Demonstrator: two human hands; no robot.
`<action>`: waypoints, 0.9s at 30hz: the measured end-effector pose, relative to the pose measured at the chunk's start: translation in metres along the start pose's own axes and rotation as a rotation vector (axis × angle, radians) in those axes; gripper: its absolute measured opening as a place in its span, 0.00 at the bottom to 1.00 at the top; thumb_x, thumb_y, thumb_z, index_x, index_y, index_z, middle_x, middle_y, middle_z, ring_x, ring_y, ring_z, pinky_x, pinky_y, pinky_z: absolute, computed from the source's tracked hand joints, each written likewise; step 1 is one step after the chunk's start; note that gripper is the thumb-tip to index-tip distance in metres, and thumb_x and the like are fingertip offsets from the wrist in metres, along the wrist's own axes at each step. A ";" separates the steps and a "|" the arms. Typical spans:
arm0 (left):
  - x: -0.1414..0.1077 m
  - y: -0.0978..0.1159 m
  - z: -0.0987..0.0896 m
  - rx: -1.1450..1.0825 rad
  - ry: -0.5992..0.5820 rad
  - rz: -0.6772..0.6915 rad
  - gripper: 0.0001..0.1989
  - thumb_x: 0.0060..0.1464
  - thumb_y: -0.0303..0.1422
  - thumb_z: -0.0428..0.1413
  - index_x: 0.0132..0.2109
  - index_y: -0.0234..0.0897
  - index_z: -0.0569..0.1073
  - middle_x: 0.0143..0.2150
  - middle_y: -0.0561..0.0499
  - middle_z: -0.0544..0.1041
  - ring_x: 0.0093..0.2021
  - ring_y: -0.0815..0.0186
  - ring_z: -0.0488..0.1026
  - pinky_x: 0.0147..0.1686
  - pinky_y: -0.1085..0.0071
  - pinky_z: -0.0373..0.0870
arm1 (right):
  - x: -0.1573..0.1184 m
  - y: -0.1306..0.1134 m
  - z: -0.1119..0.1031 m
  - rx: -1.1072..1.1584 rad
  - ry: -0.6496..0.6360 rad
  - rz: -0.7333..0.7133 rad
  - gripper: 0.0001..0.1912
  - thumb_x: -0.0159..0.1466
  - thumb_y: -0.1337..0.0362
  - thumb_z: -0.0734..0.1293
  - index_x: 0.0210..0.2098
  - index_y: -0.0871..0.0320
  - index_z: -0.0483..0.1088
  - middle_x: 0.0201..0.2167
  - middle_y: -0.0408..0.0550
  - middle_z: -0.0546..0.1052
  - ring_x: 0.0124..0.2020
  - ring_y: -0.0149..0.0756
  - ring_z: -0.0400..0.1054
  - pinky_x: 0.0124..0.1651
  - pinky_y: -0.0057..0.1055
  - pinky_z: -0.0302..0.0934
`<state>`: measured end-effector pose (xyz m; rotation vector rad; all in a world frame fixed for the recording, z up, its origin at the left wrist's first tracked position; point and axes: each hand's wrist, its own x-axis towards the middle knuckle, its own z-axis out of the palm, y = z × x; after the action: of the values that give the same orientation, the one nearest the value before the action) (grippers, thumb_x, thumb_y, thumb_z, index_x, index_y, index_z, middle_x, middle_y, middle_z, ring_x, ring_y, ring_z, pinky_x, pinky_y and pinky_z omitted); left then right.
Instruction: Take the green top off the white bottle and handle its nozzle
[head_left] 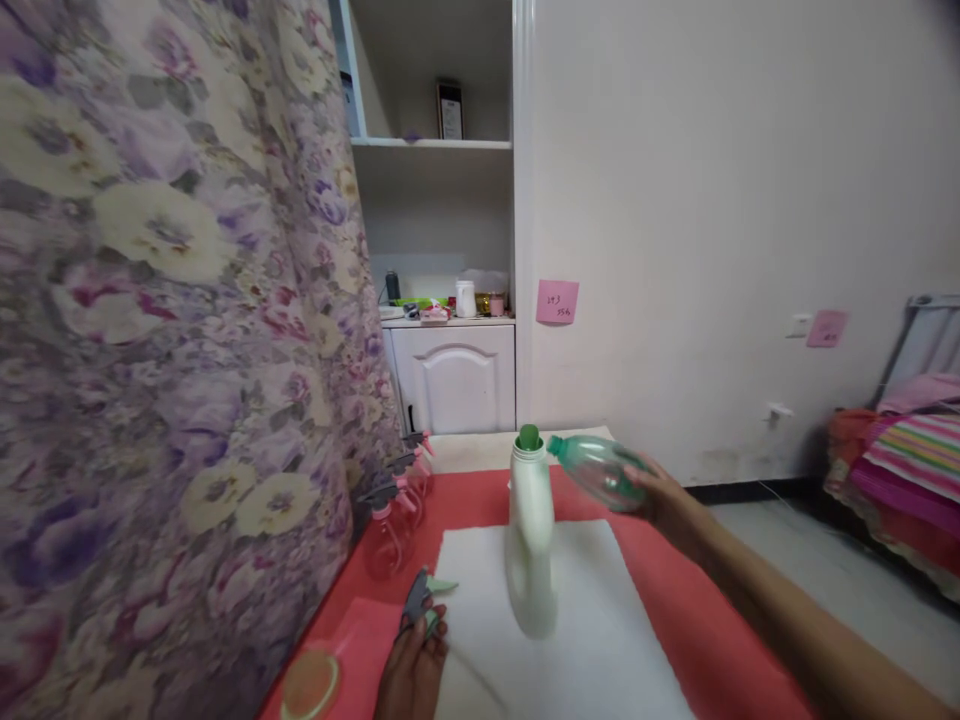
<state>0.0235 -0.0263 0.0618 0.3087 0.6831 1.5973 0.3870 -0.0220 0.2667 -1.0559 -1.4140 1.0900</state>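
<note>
The right hand (651,490) holds a translucent green plastic bottle (596,468) tilted just beside a pale-green plastic jug (532,570), while the left hand (416,652) holds a grey-and-green plastic spray trigger (416,597).

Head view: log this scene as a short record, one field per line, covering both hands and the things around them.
Left hand: holding a grey-and-green spray head
Right hand: holding a clear green bottle, tilted, neck toward the jug's mouth
Centre: pale jug, upright on a white sheet; green piece at its mouth
Bottle-to-jug contact: cannot tell
Left side: pink spray bottles in a row
Surface: red cover
</note>
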 end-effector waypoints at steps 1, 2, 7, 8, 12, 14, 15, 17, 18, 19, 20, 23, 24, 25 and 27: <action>-0.001 0.000 0.002 -0.001 0.004 0.007 0.15 0.42 0.23 0.65 0.40 0.35 0.78 0.34 0.49 0.82 0.31 0.67 0.77 0.31 0.75 0.74 | -0.013 0.017 0.003 0.155 -0.097 0.046 0.27 0.65 0.49 0.57 0.61 0.48 0.56 0.61 0.52 0.67 0.57 0.44 0.67 0.52 0.42 0.66; -0.002 0.001 0.004 -0.004 0.006 0.018 0.15 0.42 0.23 0.65 0.41 0.35 0.78 0.35 0.49 0.82 0.31 0.67 0.78 0.30 0.76 0.74 | -0.027 0.035 0.006 0.272 -0.164 0.098 0.26 0.65 0.49 0.57 0.60 0.47 0.59 0.60 0.51 0.68 0.55 0.44 0.68 0.52 0.43 0.66; -0.011 0.009 0.021 -0.063 0.028 0.122 0.12 0.46 0.22 0.62 0.40 0.36 0.78 0.33 0.51 0.82 0.30 0.69 0.77 0.28 0.78 0.73 | -0.082 0.127 0.036 0.679 -0.141 0.318 0.23 0.62 0.47 0.61 0.53 0.47 0.69 0.50 0.50 0.77 0.46 0.44 0.74 0.46 0.43 0.68; -0.015 0.013 0.027 -0.077 0.033 0.149 0.11 0.47 0.21 0.61 0.40 0.37 0.78 0.32 0.52 0.82 0.29 0.70 0.77 0.28 0.78 0.73 | -0.089 0.141 0.041 0.730 -0.159 0.339 0.23 0.60 0.47 0.63 0.52 0.45 0.70 0.49 0.49 0.78 0.45 0.44 0.74 0.44 0.42 0.68; -0.034 0.032 0.060 -0.082 -0.011 0.217 0.08 0.52 0.22 0.57 0.38 0.37 0.78 0.31 0.52 0.81 0.31 0.69 0.77 0.31 0.76 0.75 | -0.099 0.168 0.055 0.828 -0.245 0.372 0.20 0.58 0.50 0.66 0.50 0.40 0.72 0.47 0.43 0.79 0.44 0.41 0.74 0.41 0.37 0.68; -0.046 0.041 0.079 -0.083 -0.003 0.282 0.08 0.52 0.21 0.57 0.36 0.37 0.78 0.34 0.53 0.81 0.31 0.70 0.77 0.32 0.75 0.75 | -0.099 0.167 0.059 0.841 -0.276 0.364 0.20 0.56 0.50 0.68 0.49 0.39 0.72 0.46 0.42 0.79 0.44 0.41 0.74 0.39 0.35 0.67; -0.052 0.045 0.088 -0.071 -0.004 0.310 0.08 0.52 0.21 0.57 0.36 0.36 0.78 0.35 0.53 0.81 0.32 0.69 0.77 0.32 0.75 0.75 | -0.098 0.165 0.060 0.844 -0.284 0.354 0.21 0.55 0.49 0.69 0.49 0.39 0.72 0.46 0.41 0.79 0.43 0.41 0.74 0.37 0.34 0.66; -0.062 0.049 0.105 -0.048 -0.025 0.346 0.08 0.53 0.21 0.57 0.38 0.36 0.77 0.37 0.52 0.81 0.34 0.69 0.77 0.34 0.75 0.75 | -0.097 0.161 0.062 0.852 -0.290 0.338 0.22 0.54 0.50 0.70 0.49 0.40 0.73 0.45 0.41 0.79 0.41 0.41 0.74 0.34 0.31 0.64; -0.067 0.050 0.112 -0.042 -0.040 0.368 0.09 0.53 0.22 0.57 0.40 0.37 0.77 0.39 0.52 0.81 0.35 0.68 0.77 0.36 0.74 0.75 | -0.098 0.160 0.063 0.859 -0.291 0.337 0.23 0.53 0.50 0.71 0.49 0.41 0.73 0.44 0.41 0.79 0.40 0.40 0.74 0.33 0.31 0.64; -0.071 0.050 0.118 -0.032 -0.047 0.385 0.09 0.53 0.22 0.57 0.40 0.37 0.77 0.39 0.51 0.81 0.36 0.68 0.77 0.36 0.74 0.75 | -0.098 0.160 0.064 0.868 -0.283 0.338 0.23 0.53 0.50 0.71 0.49 0.41 0.73 0.44 0.42 0.79 0.40 0.40 0.74 0.33 0.30 0.63; -0.074 0.049 0.123 -0.021 -0.053 0.397 0.09 0.53 0.22 0.58 0.41 0.37 0.77 0.40 0.51 0.81 0.36 0.68 0.77 0.37 0.74 0.75 | -0.099 0.160 0.064 0.880 -0.276 0.342 0.24 0.53 0.50 0.71 0.49 0.42 0.73 0.44 0.42 0.79 0.39 0.39 0.73 0.33 0.30 0.63; -0.079 0.044 0.134 0.014 -0.045 0.424 0.09 0.50 0.22 0.60 0.40 0.35 0.77 0.39 0.50 0.81 0.36 0.67 0.77 0.37 0.75 0.76 | -0.100 0.166 0.065 0.911 -0.272 0.355 0.25 0.53 0.50 0.72 0.50 0.43 0.72 0.45 0.44 0.79 0.41 0.40 0.73 0.35 0.31 0.64; -0.080 0.042 0.137 0.022 -0.040 0.429 0.10 0.49 0.23 0.61 0.40 0.34 0.77 0.39 0.50 0.81 0.36 0.67 0.77 0.37 0.75 0.76 | -0.100 0.168 0.065 0.921 -0.276 0.356 0.25 0.53 0.51 0.72 0.50 0.43 0.72 0.45 0.45 0.78 0.41 0.41 0.73 0.35 0.31 0.64; -0.081 0.040 0.139 0.028 -0.038 0.432 0.11 0.47 0.24 0.63 0.40 0.34 0.77 0.39 0.50 0.80 0.37 0.67 0.77 0.38 0.75 0.76 | -0.100 0.171 0.064 0.931 -0.280 0.355 0.24 0.53 0.51 0.72 0.50 0.44 0.72 0.45 0.46 0.78 0.41 0.41 0.73 0.34 0.31 0.64; -0.083 0.035 0.143 0.044 -0.040 0.429 0.13 0.45 0.25 0.65 0.41 0.35 0.77 0.39 0.51 0.80 0.37 0.67 0.77 0.38 0.76 0.76 | -0.100 0.175 0.064 0.955 -0.294 0.353 0.24 0.53 0.51 0.73 0.50 0.43 0.72 0.45 0.46 0.78 0.42 0.41 0.73 0.32 0.29 0.63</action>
<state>0.0900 -0.0717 0.2105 0.5464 0.6505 1.9774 0.3425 -0.0886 0.0712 -0.4439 -0.7271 1.9629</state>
